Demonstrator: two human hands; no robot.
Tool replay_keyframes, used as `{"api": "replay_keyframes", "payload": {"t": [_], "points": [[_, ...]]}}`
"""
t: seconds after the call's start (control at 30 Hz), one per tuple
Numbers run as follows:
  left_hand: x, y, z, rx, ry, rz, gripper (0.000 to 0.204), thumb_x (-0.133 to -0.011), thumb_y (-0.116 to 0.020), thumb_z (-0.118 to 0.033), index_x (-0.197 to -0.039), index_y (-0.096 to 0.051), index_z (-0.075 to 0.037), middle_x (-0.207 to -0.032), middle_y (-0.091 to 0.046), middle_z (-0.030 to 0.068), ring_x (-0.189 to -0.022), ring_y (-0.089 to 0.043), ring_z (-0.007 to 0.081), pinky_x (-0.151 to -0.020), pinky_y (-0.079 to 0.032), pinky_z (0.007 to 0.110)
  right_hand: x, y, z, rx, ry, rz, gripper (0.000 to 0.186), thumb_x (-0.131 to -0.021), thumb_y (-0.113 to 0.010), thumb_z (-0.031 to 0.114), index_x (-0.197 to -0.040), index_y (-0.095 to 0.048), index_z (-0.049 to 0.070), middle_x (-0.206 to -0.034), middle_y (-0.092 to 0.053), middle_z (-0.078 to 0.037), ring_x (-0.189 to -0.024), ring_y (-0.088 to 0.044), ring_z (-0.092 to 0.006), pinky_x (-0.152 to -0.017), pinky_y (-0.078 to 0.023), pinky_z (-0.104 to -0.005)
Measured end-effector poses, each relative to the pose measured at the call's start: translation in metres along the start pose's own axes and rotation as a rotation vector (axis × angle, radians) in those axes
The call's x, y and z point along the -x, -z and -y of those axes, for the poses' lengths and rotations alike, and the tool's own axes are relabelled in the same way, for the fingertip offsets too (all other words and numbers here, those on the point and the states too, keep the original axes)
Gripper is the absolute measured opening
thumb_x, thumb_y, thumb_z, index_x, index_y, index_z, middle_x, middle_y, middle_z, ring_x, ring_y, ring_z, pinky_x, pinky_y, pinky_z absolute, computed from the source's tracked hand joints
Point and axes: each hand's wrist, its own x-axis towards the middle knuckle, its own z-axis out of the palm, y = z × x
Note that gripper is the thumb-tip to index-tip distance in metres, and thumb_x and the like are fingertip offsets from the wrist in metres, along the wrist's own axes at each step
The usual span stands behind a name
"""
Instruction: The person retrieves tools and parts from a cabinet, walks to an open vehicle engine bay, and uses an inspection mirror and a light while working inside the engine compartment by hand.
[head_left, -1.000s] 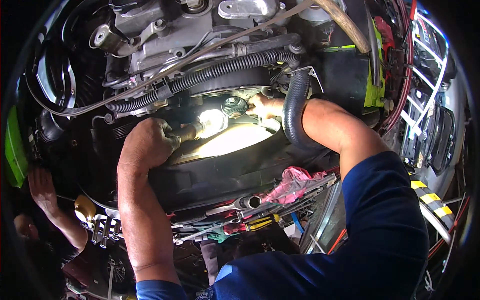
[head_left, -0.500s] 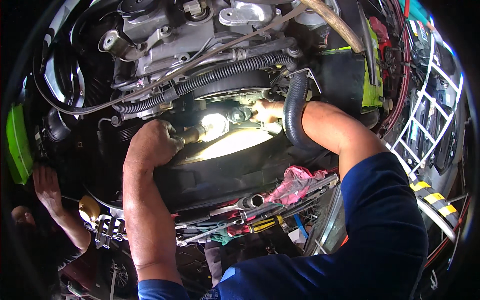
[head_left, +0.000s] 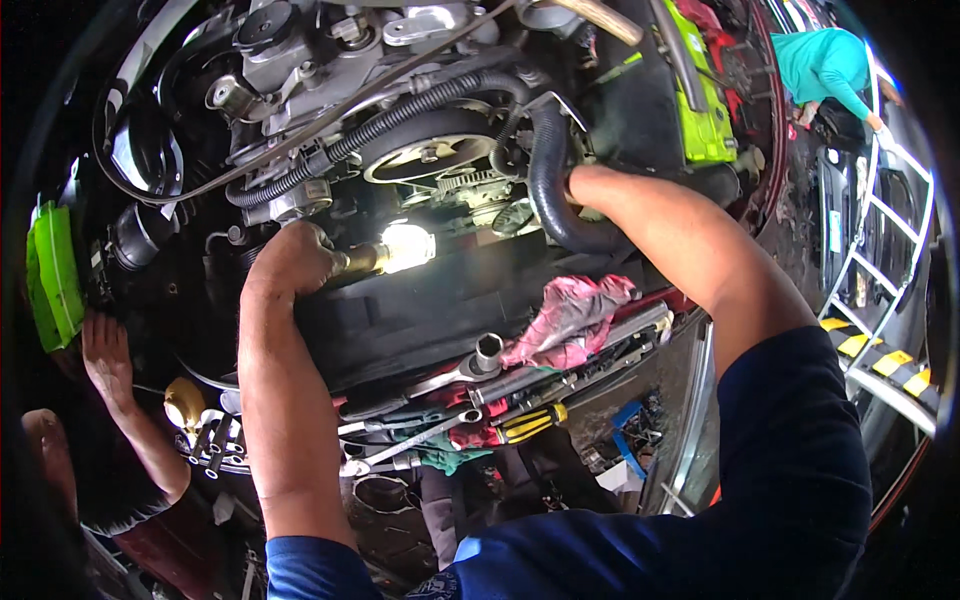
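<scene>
In an open engine bay my left hand [head_left: 300, 258] is closed around a lit flashlight [head_left: 362, 259], its bright end toward the middle of the bay. My right arm reaches in from the other side. Only the wrist end of my right hand [head_left: 588, 186] shows; its fingers are hidden behind a thick black hose [head_left: 550, 185]. Between the hands are a round pulley [head_left: 430, 158] and a toothed part [head_left: 472, 182] below it. A ribbed black tube [head_left: 400, 118] and a long thin belt [head_left: 335, 118] cross above.
Along the near edge lie a ratchet wrench [head_left: 450, 377], a pink rag [head_left: 570, 325], a ring spanner [head_left: 420, 440] and a yellow-black handled tool [head_left: 532, 425]. Another person's hand [head_left: 108, 352] is at the left; a person in teal [head_left: 828, 70] is beyond a white frame [head_left: 905, 232].
The view has shifted, showing more of the pulley. My right hand's fingers, seen earlier beside the hose, are now hidden behind it. The broad lit patch under the flashlight has gone.
</scene>
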Motion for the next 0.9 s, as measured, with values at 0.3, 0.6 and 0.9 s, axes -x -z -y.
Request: {"api": "replay_keyframes", "payload": {"t": [0.3, 0.6, 0.9], "points": [[-0.004, -0.013, 0.012, -0.125, -0.179, -0.029, 0.025, -0.074, -0.069, -0.019, -0.089, -0.070, 0.001, -0.079, -0.069, 0.0165, -0.066, -0.061, 0.0211, -0.064, -0.049, 0.038, 0.087, 0.028, 0.028, -0.259, -0.092, -0.148, 0.032, -0.076, -0.067, 0.026, -0.102, -0.071, 0.009, -0.107, -0.067, -0.016, -0.098, -0.065, -0.0287, -0.084, -0.048, -0.0408], [-0.060, -0.014, 0.095, -0.827, -0.215, 0.071, 0.023, -0.075, -0.066, -0.021, -0.092, -0.072, -0.006, -0.093, -0.069, 0.0150, -0.084, -0.067, 0.0311, -0.072, -0.052, 0.038, 0.137, 0.028, 0.033, -0.038, -0.152, -0.416, 0.026, -0.078, -0.063, 0.018, -0.083, -0.067, -0.008, -0.087, -0.066, -0.024, -0.083, -0.065, -0.0366, -0.072, -0.050, -0.0442], [-0.037, -0.013, 0.139, -0.765, 0.046, 0.001, 0.022, -0.066, -0.068, -0.012, -0.086, -0.073, -0.003, -0.090, -0.069, 0.0194, -0.084, -0.068, 0.0319, -0.074, -0.054, 0.039, 0.221, 0.019, 0.033, -0.172, -0.277, -0.731, 0.029, -0.084, -0.064, 0.022, -0.088, -0.063, -0.007, -0.088, -0.064, -0.023, -0.090, -0.065, -0.0342, -0.076, -0.050, -0.0402]]}}
